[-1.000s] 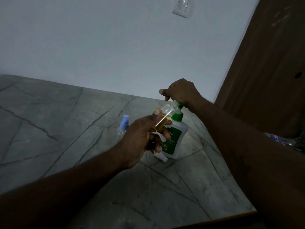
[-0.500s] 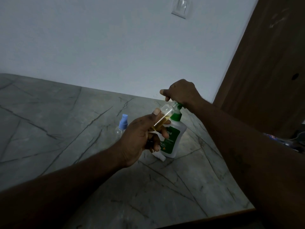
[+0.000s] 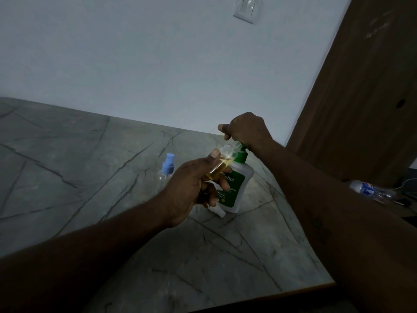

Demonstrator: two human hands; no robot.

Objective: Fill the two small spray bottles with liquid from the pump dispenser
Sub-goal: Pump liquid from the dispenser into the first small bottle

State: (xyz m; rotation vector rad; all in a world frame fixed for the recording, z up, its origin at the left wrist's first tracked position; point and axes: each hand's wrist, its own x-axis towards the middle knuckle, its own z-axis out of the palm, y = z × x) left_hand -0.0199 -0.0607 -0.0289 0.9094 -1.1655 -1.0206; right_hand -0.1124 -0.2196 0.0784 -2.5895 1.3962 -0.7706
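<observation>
The left hand (image 3: 191,190) grips a tilted open spray bottle (image 3: 222,163) at the pump dispenser (image 3: 234,188); the right hand (image 3: 244,129) curls over its pump head

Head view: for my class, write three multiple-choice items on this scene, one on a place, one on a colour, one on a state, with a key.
1. Where is the blue-capped bottle? A. on the counter B. on the floor C. on a shelf
2. The dispenser's pump is: A. red B. green C. black
3. The held bottle is: A. capped, empty B. open, part-filled C. lying flat

Key: 1 A, it stands on the counter beside the left hand. 2 B, green shows under the right hand. 3 B, bare neck, yellow liquid inside.
</observation>
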